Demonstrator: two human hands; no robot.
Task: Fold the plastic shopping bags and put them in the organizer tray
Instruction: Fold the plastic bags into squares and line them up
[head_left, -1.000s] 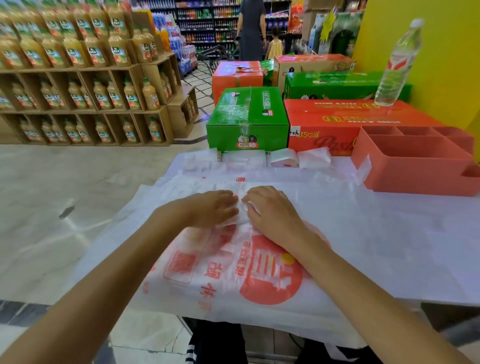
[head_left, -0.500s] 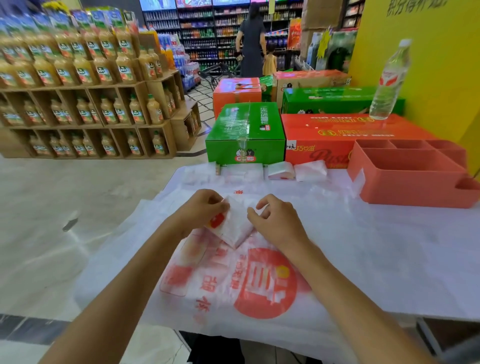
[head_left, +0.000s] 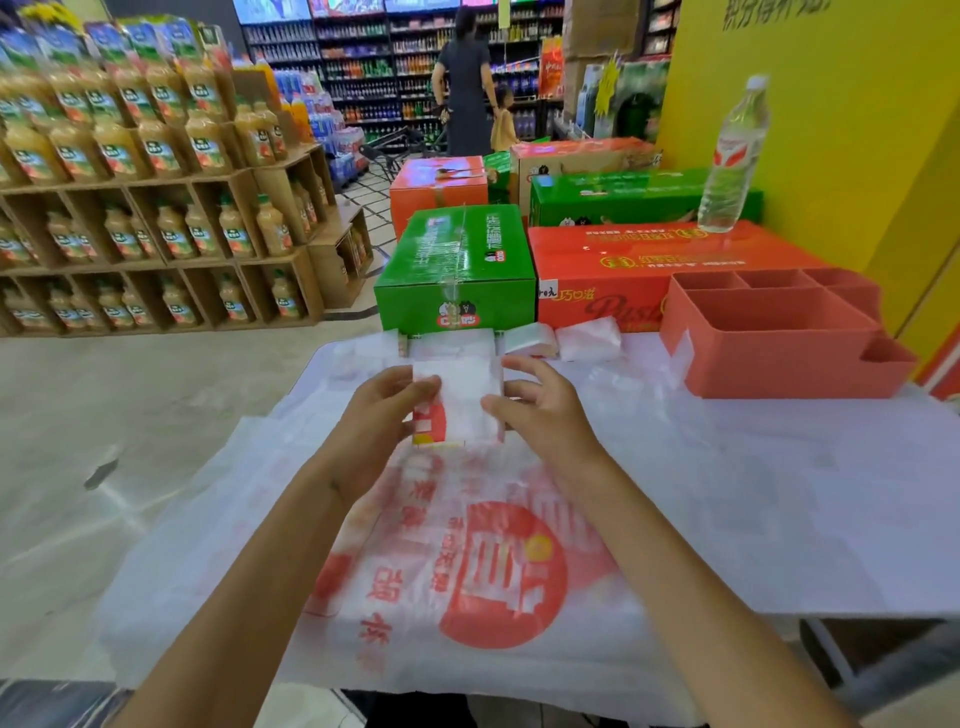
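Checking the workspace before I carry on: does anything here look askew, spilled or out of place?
Nothing spilled or damaged. The oddest thing is the water bottle, which stands on the red carton rather than the table. The organizer tray looks empty, while folded bags lie beside it at the table's far edge.

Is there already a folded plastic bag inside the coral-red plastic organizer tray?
No: the compartments of the coral-red plastic organizer tray show only bare bottoms, and the small folded white plastic bag is held between the left hand and right hand.
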